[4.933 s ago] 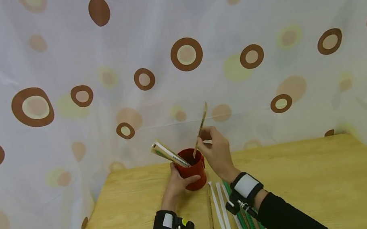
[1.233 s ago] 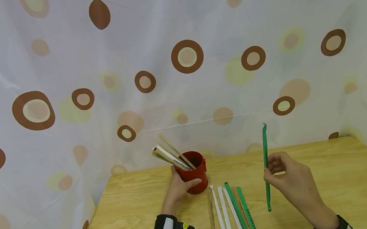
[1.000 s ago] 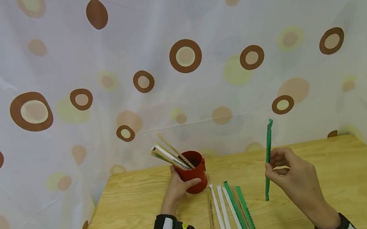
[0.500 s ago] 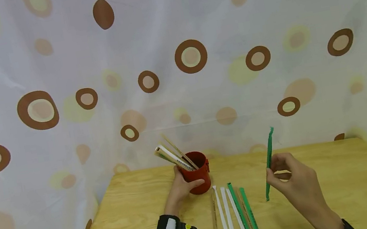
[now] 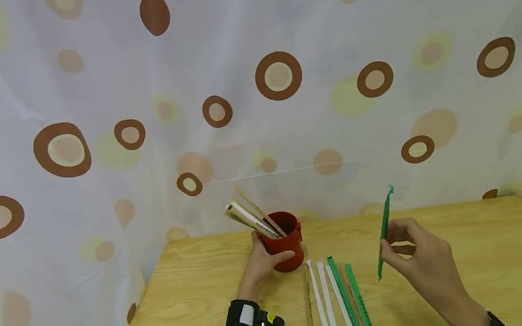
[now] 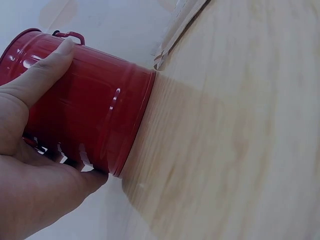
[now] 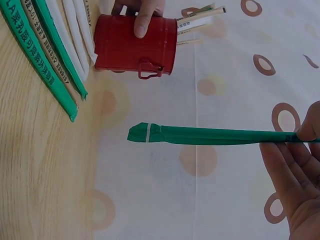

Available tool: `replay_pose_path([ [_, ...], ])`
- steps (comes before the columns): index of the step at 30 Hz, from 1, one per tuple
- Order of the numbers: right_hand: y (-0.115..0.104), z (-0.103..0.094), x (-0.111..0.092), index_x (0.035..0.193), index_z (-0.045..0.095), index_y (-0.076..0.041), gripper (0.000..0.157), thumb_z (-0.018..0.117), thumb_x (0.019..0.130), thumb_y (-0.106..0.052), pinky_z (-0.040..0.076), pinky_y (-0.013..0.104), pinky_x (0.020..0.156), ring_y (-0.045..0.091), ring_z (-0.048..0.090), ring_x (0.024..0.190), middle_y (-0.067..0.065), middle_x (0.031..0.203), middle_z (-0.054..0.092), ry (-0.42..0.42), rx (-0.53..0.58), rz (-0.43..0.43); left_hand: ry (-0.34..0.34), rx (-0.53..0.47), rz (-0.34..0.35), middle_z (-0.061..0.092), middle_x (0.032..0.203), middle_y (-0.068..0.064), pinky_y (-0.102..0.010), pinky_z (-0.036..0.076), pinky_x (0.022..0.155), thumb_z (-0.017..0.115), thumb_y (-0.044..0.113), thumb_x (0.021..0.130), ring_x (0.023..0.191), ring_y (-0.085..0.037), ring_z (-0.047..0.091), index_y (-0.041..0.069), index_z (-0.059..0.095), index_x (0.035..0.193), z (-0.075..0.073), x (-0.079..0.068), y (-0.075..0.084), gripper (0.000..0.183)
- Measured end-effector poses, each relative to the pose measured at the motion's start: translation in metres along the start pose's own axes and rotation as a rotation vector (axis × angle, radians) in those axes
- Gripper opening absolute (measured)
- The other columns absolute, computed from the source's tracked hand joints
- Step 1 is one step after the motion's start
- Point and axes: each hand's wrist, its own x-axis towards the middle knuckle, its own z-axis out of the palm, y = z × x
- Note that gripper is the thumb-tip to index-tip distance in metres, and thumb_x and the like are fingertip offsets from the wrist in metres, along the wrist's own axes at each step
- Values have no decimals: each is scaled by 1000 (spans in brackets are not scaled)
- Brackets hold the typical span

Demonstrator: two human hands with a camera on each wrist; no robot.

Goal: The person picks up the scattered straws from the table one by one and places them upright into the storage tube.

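Note:
My left hand (image 5: 260,262) holds a small red metal bucket (image 5: 288,246) by its side, thumb along the front and fingers round behind. Several paper-wrapped straws (image 5: 255,216), white and tan, lean out of its left side. Right of the row on the table, my right hand (image 5: 422,260) pinches a green-wrapped straw (image 5: 386,228) between thumb and fingers, raised above the tabletop and tilted. In the right wrist view, the lower end of this green straw (image 7: 210,136) sticks out free, with a pale band near its tip.
A row of wrapped straws lies side by side before the bucket: a tan one (image 5: 309,312), several white ones (image 5: 329,308), and green ones (image 5: 362,308) with a brown one between. The wooden table (image 5: 493,262) ends at a dotted curtain (image 5: 230,46) behind.
Earlier my right hand held a tan-wrapped straw over the bucket; it now leans inside. The right hand has since taken a green straw off to the right; lately only its tilt changes slightly.

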Motion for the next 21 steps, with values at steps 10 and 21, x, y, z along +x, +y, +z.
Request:
replay_pose_path([
  [10,-4,6,-4,105,62,-2,33,74,78,14,54,9,68,-4,65,83,1,90,68,-18,16,-15,4,6,2,38,151,-21,-57,31,117,85,11,83,140,-39,39,6,16,152,-1,-2,0,97],
  [21,-7,15,-5,104,62,-1,33,75,78,15,54,11,67,-6,65,83,1,89,67,-30,48,-10,9,-6,10,38,151,-22,-56,31,117,85,9,82,140,-39,39,5,16,152,-2,0,0,98],
])
